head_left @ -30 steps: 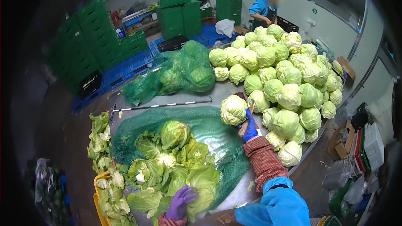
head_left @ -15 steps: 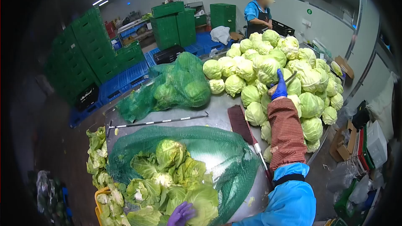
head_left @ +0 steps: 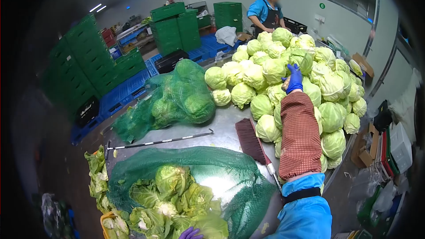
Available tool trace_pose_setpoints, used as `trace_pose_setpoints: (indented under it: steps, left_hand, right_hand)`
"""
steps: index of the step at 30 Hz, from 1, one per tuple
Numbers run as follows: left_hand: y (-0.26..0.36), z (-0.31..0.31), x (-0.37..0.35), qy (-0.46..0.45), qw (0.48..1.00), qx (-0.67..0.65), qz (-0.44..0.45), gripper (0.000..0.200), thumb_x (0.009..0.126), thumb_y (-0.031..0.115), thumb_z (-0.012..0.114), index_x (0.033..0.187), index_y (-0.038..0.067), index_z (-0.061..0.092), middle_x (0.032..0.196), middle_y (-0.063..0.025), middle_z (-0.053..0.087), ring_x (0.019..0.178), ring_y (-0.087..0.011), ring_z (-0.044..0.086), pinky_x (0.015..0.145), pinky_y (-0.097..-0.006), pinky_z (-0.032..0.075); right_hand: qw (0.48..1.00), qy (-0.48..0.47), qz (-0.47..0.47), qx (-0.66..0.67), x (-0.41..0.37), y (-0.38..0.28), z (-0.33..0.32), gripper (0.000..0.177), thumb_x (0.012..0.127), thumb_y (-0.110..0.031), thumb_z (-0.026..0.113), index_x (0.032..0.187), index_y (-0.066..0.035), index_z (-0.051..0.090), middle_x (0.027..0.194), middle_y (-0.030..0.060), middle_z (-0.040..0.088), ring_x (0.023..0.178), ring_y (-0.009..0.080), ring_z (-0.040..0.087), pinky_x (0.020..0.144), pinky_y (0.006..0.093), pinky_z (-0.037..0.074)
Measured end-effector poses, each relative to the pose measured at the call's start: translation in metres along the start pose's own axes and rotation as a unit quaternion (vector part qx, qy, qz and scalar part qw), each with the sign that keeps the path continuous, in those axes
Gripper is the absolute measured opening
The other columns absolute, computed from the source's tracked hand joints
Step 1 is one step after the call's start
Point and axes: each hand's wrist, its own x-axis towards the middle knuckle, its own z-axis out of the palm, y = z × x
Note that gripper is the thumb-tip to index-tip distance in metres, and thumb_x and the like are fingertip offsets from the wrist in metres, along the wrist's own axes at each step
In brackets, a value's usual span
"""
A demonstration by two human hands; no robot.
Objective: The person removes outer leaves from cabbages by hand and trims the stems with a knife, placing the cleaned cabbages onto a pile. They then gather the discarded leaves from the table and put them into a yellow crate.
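Observation:
My right hand, in a blue glove, reaches onto the big heap of pale green cabbages. Its fingers are closed round a knife, whose wooden handle pokes out on the left; the blade is hidden. The fingertips are at the lower edge of a cabbage on the heap. Only the fingers of my left hand, purple-gloved and spread, show at the bottom edge, beside a large loose leaf. Trimmed outer leaves and a leafy cabbage head lie on a green mesh bag.
A filled green mesh bag rests left of the heap. Between the bags lies a striped rod. A dark red brush stands near my right sleeve. Across the heap is a co-worker. Green crates are stacked at left.
The view has shifted slightly. My right hand has turned, and the curved blade seen before is now out of sight. Less of my left hand shows at the bottom edge.

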Motion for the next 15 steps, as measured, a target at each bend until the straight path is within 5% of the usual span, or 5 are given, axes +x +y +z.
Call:
trace_pose_setpoints:
  steps: [10, 12, 15]
  left_hand:
    - [-0.007, -0.009, -0.002, -0.021, 0.999, -0.041, 0.026, 0.072, 0.084, 0.042, 0.057, 0.138, 0.001, 0.03, 0.136, -0.0157, 0.041, 0.117, -0.0288, 0.048, 0.102, -0.0476, 0.035]
    - [-0.009, -0.012, -0.003, -0.023, 0.999, -0.038, 0.027, 0.073, 0.084, 0.042, 0.057, 0.138, 0.001, 0.03, 0.136, -0.0155, 0.041, 0.117, -0.0288, 0.047, 0.103, -0.0475, 0.035]
    - [-0.013, -0.017, -0.006, -0.025, 0.998, -0.042, 0.034, 0.073, 0.084, 0.043, 0.057, 0.138, 0.001, 0.03, 0.136, -0.015, 0.041, 0.117, -0.0288, 0.047, 0.103, -0.0472, 0.035]
  right_hand:
    - [0.993, -0.059, -0.034, -0.099, -0.019, 0.025, 0.0, 0.07, 0.075, -0.018, 0.068, 0.137, -0.021, 0.037, 0.138, 0.0067, 0.04, 0.116, 0.0275, 0.044, 0.078, 0.0515, 0.043]
    - [0.974, -0.07, -0.023, -0.212, -0.029, 0.02, -0.002, 0.071, 0.075, -0.018, 0.068, 0.138, -0.02, 0.037, 0.138, 0.0104, 0.039, 0.108, 0.0284, 0.05, 0.07, 0.0456, 0.048]
    - [0.973, -0.068, -0.055, -0.214, -0.021, 0.03, -0.012, 0.075, 0.074, -0.019, 0.068, 0.141, -0.02, 0.033, 0.139, 0.0131, 0.038, 0.1, 0.0281, 0.055, 0.058, 0.0379, 0.051]
